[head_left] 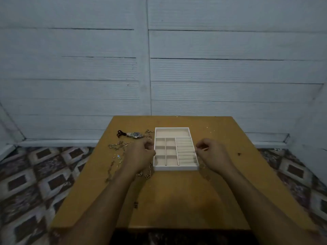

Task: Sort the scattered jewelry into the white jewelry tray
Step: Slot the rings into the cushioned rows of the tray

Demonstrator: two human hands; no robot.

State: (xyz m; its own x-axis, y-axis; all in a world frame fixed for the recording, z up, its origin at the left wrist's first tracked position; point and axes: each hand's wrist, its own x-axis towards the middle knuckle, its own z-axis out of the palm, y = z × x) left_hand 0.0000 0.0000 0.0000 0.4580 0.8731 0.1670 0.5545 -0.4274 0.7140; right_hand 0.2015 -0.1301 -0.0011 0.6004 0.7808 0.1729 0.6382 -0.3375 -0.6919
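Observation:
The white jewelry tray [176, 168] sits mid-table, its long top compartment, small square cells and ring rolls all bare. My left hand [141, 155] hovers at the tray's left edge with its fingers curled; whether it holds anything is hidden. My right hand [213, 154] is at the tray's right edge, thumb and forefinger pinched together, and a faint thin chain [204, 171] seems to trail from them. A wristwatch [136, 134], silver link chains [118, 145], a gold chain [148, 173] under my left wrist and small pieces [118, 157] lie left of the tray.
A dark cord [120, 133] lies beside the watch, and a small chain [149, 131] lies at the tray's top left corner. The wooden table [177, 200] stands against a white panelled wall. Patterned floor shows on both sides.

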